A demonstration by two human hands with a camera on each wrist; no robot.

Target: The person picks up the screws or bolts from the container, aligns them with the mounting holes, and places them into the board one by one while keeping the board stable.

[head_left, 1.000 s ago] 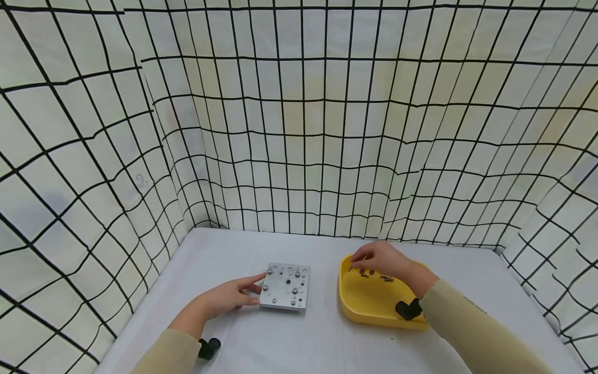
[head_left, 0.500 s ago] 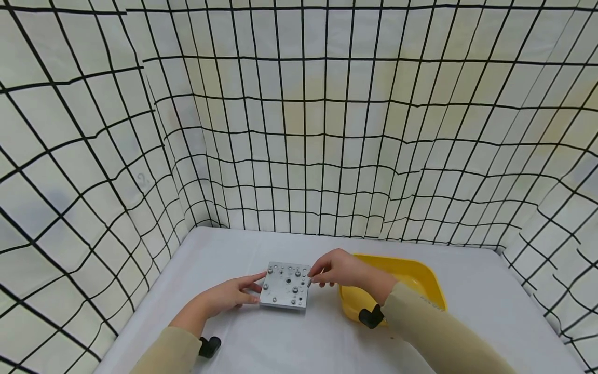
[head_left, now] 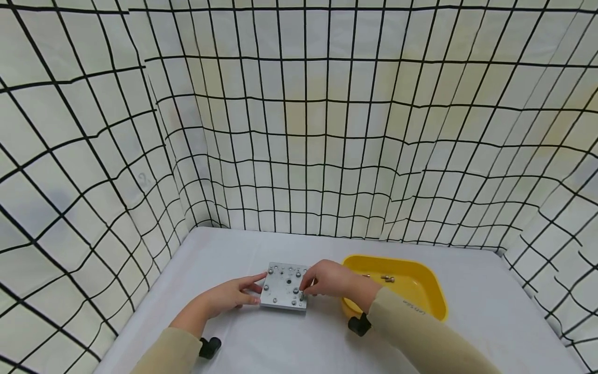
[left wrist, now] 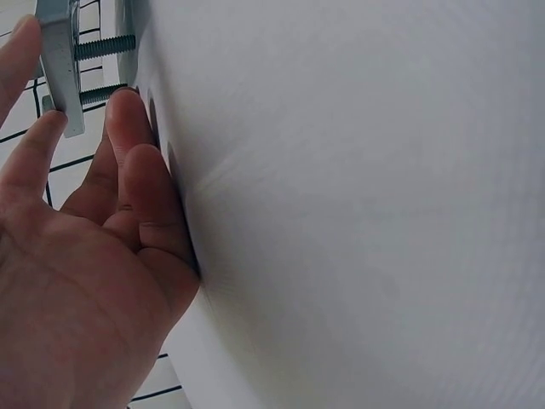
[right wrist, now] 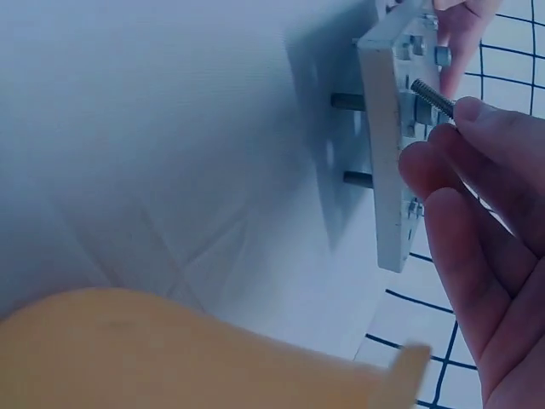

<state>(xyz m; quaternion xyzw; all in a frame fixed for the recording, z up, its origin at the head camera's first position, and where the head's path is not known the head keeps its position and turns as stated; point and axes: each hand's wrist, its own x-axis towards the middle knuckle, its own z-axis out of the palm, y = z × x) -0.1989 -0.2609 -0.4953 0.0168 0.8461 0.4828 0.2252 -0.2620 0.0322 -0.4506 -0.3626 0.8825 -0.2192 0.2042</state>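
the metal plate (head_left: 280,288) lies level at the middle of the tabletop (head_left: 261,348), toward 6 o'clock in the head view. its upper face carries bolt heads (head_left: 298,274) and small holes, and threaded shanks (left wrist: 105,47) stick out of its underside. the left hand (head_left: 229,297) holds the plate by its 9 o'clock edge; in the left wrist view two fingertips touch the metal, while other fingers curl low, close to the shanks. the right hand (head_left: 327,280) is over the plate's 3 o'clock side, thumb and forefinger pinching a screw (right wrist: 433,98). the screw is tilted, its threaded end toward the plate's upper face; whether it touches a hole i cannot tell.

at the plate's 3 o'clock, just apart from it, sits a yellow tray (head_left: 422,291), partly behind the right forearm. small screws (head_left: 388,279) lie in it, toward 10 and 11 o'clock. tan sleeves (head_left: 420,324) cover both arms, and a black device (head_left: 359,324) shows at each wrist. white walls (head_left: 315,118) with black grid lines (head_left: 306,60) rise beyond the tabletop at 12 o'clock.
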